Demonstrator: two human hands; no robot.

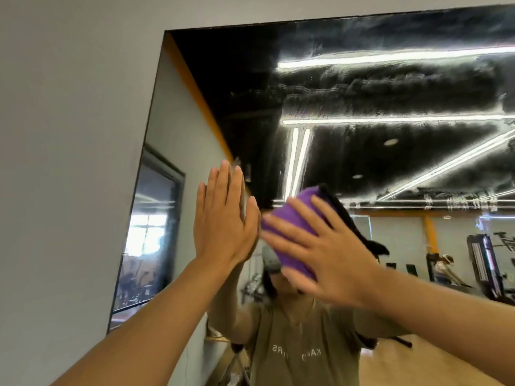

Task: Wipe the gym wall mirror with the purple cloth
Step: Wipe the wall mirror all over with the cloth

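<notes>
I press the purple cloth [292, 235] flat against the mirror [362, 107] with my right hand [328, 252], fingers spread straight. My left hand [225, 218] braces open-palmed. Maintain even pressure; overlap strokes across the streaked upper glass.

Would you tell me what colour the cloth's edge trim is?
Black, along the purple cloth under the right hand, seen in the head view.

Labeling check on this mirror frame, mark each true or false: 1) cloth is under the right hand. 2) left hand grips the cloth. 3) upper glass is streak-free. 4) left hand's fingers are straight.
1) True: the right hand presses the purple cloth to the mirror.
2) False: the left hand lies flat, apart from the cloth, holding nothing.
3) False: smeary wipe streaks cover the upper glass.
4) True.
</notes>
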